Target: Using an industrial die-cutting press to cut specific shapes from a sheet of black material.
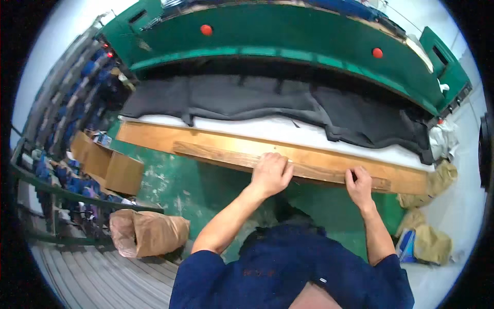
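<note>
A long wooden strip [216,153] lies along the front of the light wooden board [149,135]. My left hand [271,174] is closed over the strip near its middle, fingers curled across its top. Closer to its right end, my right hand [362,184] grips the strip between thumb and bent fingers. Behind the board, dark grey padded sheeting [247,98] with a wavy front edge rests on a white surface [247,127].
A green machine beam [288,38] with red buttons spans the back. An open cardboard box [110,165] and a brown paper sack [154,232] stand at left beside racks holding dark items [77,103]. Tan sacks [432,242] lie at right on the floor.
</note>
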Demonstrator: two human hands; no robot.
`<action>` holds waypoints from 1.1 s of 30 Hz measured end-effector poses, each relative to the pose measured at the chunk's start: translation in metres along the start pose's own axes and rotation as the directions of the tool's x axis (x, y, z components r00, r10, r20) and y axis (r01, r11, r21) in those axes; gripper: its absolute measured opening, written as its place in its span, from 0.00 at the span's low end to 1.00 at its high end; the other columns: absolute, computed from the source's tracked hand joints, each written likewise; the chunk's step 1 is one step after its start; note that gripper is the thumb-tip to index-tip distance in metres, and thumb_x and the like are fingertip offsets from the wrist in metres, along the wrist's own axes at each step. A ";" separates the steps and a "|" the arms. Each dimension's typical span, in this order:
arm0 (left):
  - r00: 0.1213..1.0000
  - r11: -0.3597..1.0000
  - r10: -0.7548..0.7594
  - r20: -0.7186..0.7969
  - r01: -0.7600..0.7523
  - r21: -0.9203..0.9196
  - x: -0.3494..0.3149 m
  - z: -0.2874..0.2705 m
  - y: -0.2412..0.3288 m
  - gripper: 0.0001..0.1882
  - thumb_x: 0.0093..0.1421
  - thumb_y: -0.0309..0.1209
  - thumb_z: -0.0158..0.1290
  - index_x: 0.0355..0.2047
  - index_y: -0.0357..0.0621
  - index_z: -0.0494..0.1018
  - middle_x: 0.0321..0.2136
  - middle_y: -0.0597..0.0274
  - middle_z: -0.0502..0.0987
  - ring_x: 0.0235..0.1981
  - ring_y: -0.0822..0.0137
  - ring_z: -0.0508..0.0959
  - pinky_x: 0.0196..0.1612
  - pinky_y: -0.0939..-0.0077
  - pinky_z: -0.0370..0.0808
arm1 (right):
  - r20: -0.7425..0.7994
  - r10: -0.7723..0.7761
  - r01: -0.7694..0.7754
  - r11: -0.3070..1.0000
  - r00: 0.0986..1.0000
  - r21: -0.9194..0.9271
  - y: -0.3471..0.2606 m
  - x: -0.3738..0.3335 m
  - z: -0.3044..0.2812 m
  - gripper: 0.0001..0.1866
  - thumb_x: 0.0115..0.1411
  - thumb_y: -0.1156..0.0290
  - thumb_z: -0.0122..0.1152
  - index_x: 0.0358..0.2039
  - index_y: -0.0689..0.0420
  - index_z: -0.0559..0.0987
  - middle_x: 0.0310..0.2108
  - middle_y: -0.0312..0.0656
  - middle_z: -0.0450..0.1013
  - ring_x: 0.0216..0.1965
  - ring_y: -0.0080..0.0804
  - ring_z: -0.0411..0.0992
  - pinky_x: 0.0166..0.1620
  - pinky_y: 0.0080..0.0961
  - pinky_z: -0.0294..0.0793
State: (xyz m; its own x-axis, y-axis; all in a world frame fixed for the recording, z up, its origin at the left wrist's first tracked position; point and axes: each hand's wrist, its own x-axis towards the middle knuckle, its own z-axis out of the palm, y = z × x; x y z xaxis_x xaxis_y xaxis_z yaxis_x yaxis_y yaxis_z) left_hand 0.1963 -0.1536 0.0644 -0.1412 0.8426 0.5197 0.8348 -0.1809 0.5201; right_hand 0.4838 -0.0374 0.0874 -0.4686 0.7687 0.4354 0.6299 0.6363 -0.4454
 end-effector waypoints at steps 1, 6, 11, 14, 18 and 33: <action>1.000 1.000 -0.015 0.000 0.015 0.017 0.000 -0.001 0.001 0.11 0.58 0.36 0.57 0.27 0.40 0.76 0.24 0.50 0.76 0.30 0.47 0.75 0.39 0.53 0.70 | 0.031 -0.002 0.002 1.000 1.000 0.025 0.003 0.001 0.000 0.06 0.57 0.74 0.62 0.25 0.59 0.77 0.23 0.47 0.72 0.28 0.48 0.72 0.31 0.41 0.70; 0.993 0.996 -0.056 0.107 0.049 0.073 0.023 0.001 0.010 0.09 0.55 0.33 0.59 0.26 0.41 0.74 0.22 0.54 0.74 0.27 0.49 0.75 0.38 0.56 0.70 | 0.122 -0.023 0.018 0.999 0.992 0.042 0.029 0.017 0.004 0.07 0.56 0.71 0.62 0.22 0.57 0.76 0.22 0.47 0.72 0.26 0.50 0.72 0.30 0.41 0.72; 0.998 0.998 -0.037 0.051 0.035 0.051 0.055 0.016 0.018 0.08 0.54 0.30 0.60 0.32 0.39 0.77 0.25 0.55 0.77 0.29 0.52 0.76 0.38 0.59 0.70 | 0.246 -0.024 -0.044 0.963 0.969 0.268 0.055 0.059 -0.023 0.07 0.58 0.69 0.62 0.28 0.58 0.80 0.26 0.47 0.76 0.30 0.46 0.76 0.33 0.39 0.76; 0.961 0.965 -0.243 0.132 0.254 -0.071 0.016 0.002 0.045 0.08 0.54 0.27 0.62 0.35 0.39 0.78 0.29 0.54 0.80 0.32 0.53 0.79 0.41 0.63 0.73 | 0.291 0.058 -0.179 0.894 0.955 0.410 0.046 0.043 -0.081 0.06 0.58 0.70 0.62 0.30 0.59 0.81 0.29 0.46 0.78 0.31 0.42 0.77 0.35 0.36 0.77; 0.989 0.989 -0.148 0.008 0.148 0.000 0.044 0.003 0.077 0.12 0.55 0.23 0.61 0.40 0.37 0.77 0.34 0.48 0.80 0.37 0.49 0.79 0.42 0.60 0.75 | -0.020 0.024 -0.016 0.946 1.000 0.323 0.120 0.098 -0.157 0.07 0.57 0.71 0.63 0.33 0.62 0.81 0.29 0.46 0.78 0.30 0.37 0.78 0.35 0.30 0.76; 0.879 0.944 0.313 0.359 -0.247 -0.218 0.346 0.300 0.284 0.37 0.54 0.37 0.64 0.61 0.35 0.64 0.57 0.40 0.71 0.58 0.45 0.72 0.61 0.59 0.70 | 0.125 0.545 -0.434 0.768 0.829 -0.471 0.335 0.221 -0.208 0.14 0.51 0.72 0.64 0.39 0.63 0.83 0.43 0.57 0.79 0.48 0.51 0.78 0.51 0.42 0.78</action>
State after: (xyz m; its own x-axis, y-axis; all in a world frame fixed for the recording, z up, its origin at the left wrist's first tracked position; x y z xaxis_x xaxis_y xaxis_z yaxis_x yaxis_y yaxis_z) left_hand 0.5440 0.2389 0.1881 0.3284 0.8665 0.3760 0.7073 -0.4894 0.5101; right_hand 0.7202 0.3315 0.1975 -0.1232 0.9922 0.0207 0.9787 0.1249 -0.1628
